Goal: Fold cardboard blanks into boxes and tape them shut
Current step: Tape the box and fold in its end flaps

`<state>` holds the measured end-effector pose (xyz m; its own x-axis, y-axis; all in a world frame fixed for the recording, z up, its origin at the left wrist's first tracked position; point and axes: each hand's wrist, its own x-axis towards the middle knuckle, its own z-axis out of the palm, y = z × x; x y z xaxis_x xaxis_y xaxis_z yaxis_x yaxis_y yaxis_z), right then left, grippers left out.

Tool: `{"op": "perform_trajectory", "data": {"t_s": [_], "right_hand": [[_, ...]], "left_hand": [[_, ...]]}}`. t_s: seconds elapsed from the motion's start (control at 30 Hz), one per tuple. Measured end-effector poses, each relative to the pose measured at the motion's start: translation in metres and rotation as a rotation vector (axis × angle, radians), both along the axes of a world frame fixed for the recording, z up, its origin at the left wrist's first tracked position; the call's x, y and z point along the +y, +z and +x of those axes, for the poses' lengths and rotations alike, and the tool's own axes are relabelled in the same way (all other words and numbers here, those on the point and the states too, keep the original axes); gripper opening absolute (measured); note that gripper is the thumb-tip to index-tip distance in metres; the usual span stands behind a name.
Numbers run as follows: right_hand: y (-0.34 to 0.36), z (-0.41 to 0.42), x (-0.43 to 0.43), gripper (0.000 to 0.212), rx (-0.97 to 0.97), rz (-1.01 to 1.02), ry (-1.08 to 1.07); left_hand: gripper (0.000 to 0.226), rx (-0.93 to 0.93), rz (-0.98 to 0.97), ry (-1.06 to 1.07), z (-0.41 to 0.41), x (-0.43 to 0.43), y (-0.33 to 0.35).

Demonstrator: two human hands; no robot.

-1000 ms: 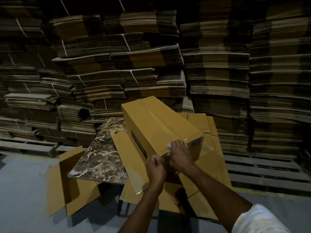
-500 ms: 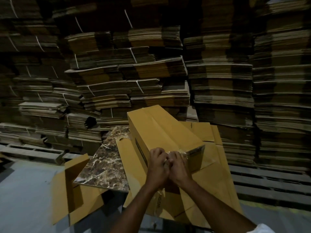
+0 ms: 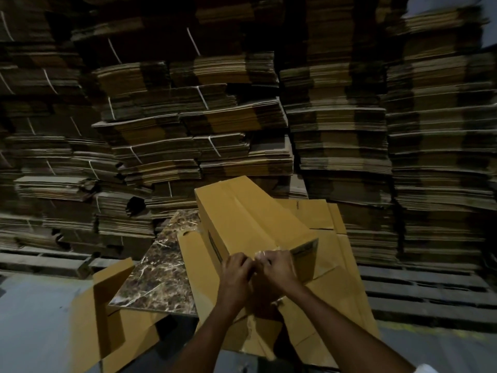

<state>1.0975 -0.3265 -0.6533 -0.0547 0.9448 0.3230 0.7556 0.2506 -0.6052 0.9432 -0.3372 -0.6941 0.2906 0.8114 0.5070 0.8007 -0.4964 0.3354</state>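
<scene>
Cardboard, yellow-brown and stiff, makes up the one folded box (image 3: 250,219), which lies long and on its side on a layer of flat blanks (image 3: 336,267) spread over the right part of the marble-patterned desk (image 3: 158,270), its near end towards the desk's near edge. Both hands meet at that near end, on the top edge. The left hand (image 3: 236,267) has its fingers curled in and seems to pinch a strip of clear tape (image 3: 262,254) that glints between the two hands. The right hand (image 3: 279,267) is curled over the end of the box with its fingertips on the same strip, apparently pinching or tearing it. The roll is not visible. The step looks like closing off the tape at this end, so the box is near done on this side; the far end cannot be judged. An empty box of this kind should be light and easy to slide, firm along its creases but soft in the middle of a panel, so it is best held at corners and folded edges. The tape is thin, sticky and likely to wrinkle or cling to itself, so it wants a taut pull and a firm rub-down. Bundled stacks (image 3: 193,125) of blanks fill the background, and an open box (image 3: 107,327) sits on the floor (image 3: 40,332) off the desk's left corner.
</scene>
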Motion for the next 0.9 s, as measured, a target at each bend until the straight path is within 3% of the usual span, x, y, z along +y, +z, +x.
{"op": "perform_trajectory", "data": {"t_s": [0.07,0.17,0.3,0.4,0.47,0.53,0.63,0.8,0.9], "right_hand": [[0.000,0.005,-0.013,0.034,0.146,0.015,0.010],[0.015,0.034,-0.035,0.013,0.558,-0.036,-0.220],[0.021,0.061,-0.041,0.024,1.039,-0.201,-0.218],[0.015,0.042,-0.026,0.031,1.461,-0.262,-0.240],[0.016,0.032,-0.017,0.028,1.534,-0.325,-0.284],[0.010,0.028,-0.007,0.029,1.364,-0.402,-0.353],[0.006,0.024,0.000,0.040,0.899,-0.494,-0.484],[0.027,0.002,0.000,0.046,0.381,-0.468,-0.325],[0.027,-0.011,0.005,0.057,0.156,-0.499,-0.345]], "left_hand": [[0.027,0.081,0.015,-0.006,-0.011,0.005,0.000],[0.013,-0.068,-0.033,0.144,-0.051,0.016,-0.004],[0.016,0.122,-0.007,0.037,-0.081,0.025,0.002],[0.020,0.166,-0.058,0.067,-0.071,0.019,0.012],[0.019,0.187,-0.079,0.113,-0.068,0.017,0.009],[0.019,0.236,-0.078,0.164,-0.065,0.018,0.012],[0.029,0.277,-0.098,0.191,-0.052,0.023,0.024],[0.051,0.318,-0.159,0.057,-0.016,0.034,0.035],[0.066,0.332,-0.193,0.029,-0.005,0.041,0.029]]}}
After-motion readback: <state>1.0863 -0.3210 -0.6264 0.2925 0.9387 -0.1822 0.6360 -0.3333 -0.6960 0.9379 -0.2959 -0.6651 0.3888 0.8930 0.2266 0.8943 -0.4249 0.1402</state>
